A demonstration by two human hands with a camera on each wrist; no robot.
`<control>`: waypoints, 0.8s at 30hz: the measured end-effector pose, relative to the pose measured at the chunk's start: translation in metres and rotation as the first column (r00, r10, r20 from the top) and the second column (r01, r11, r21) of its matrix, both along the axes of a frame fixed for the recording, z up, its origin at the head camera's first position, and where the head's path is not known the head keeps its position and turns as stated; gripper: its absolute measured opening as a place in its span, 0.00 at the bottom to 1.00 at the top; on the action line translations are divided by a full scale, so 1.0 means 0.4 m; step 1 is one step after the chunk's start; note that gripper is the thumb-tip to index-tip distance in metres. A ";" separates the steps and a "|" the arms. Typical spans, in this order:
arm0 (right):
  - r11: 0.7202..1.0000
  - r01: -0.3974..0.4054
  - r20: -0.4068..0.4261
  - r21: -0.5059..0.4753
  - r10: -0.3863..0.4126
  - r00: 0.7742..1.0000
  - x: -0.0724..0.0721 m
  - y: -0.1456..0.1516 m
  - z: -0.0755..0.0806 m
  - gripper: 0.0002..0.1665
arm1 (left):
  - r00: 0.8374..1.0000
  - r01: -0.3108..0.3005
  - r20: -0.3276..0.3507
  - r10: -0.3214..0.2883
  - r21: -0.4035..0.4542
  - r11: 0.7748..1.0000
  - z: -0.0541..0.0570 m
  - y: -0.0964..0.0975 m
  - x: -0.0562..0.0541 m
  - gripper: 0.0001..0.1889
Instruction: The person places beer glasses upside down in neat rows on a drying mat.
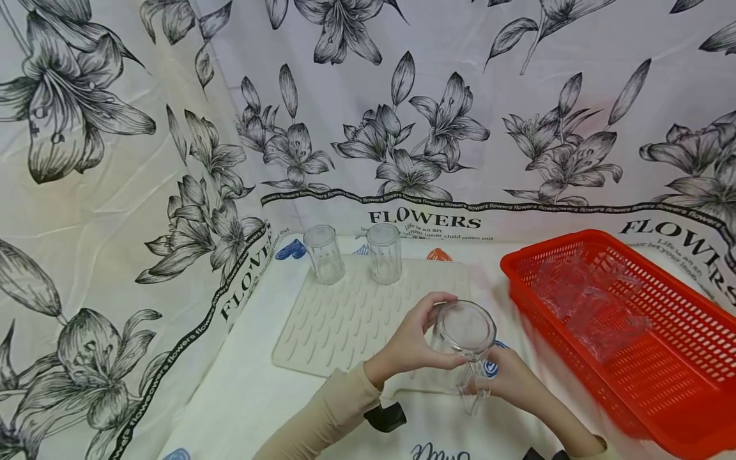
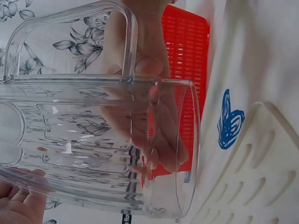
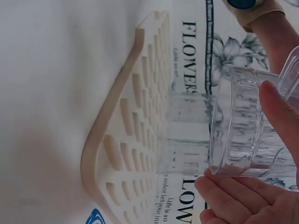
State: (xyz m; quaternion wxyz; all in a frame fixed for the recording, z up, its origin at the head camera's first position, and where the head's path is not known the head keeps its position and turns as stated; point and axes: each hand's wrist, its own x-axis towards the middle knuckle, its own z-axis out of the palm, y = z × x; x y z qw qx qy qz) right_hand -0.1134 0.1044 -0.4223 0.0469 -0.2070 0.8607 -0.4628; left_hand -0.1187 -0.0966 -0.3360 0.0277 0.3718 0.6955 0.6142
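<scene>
A clear mug (image 1: 467, 327) with a handle (image 1: 474, 388) is held up over the near right part of a cream ridged mat (image 1: 328, 332). Its round base faces up in the head view and its rim points down toward the table. My left hand (image 1: 411, 338) grips the mug near the base, thumb on the near side. Around the lower side, my right hand (image 1: 508, 377) has its thumb and fingers on the mug by the rim, as the right wrist view shows. Two clear glasses (image 1: 324, 255) stand at the back of the mat.
To the right stands a red perforated basket (image 1: 661, 402) with clear, crinkled-looking items (image 1: 592, 300) inside, hard to make out. A white flower-printed curtain (image 1: 356, 147) hangs behind and along the left. White cloth (image 1: 241, 383) covers the table.
</scene>
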 end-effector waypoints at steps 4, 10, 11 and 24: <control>1.000 -0.017 0.025 0.015 0.017 1.000 -0.003 0.007 -0.001 0.33 | 1.000 -0.001 -0.003 0.001 0.002 1.000 -0.009 0.000 -0.008 0.36; 0.998 -0.052 -0.003 0.026 0.052 0.999 -0.010 0.013 -0.008 0.34 | 0.999 -0.020 0.029 0.020 -0.008 1.000 -0.021 0.001 -0.022 0.35; 0.999 -0.045 -0.008 0.030 0.045 0.999 -0.010 0.013 -0.007 0.36 | 0.999 -0.025 0.038 0.025 -0.009 1.000 -0.021 0.001 -0.025 0.35; 0.996 0.049 0.101 0.078 -0.057 0.993 -0.005 0.045 -0.024 0.40 | 0.970 -0.239 -0.049 0.239 -0.012 0.971 -0.011 -0.008 -0.097 0.36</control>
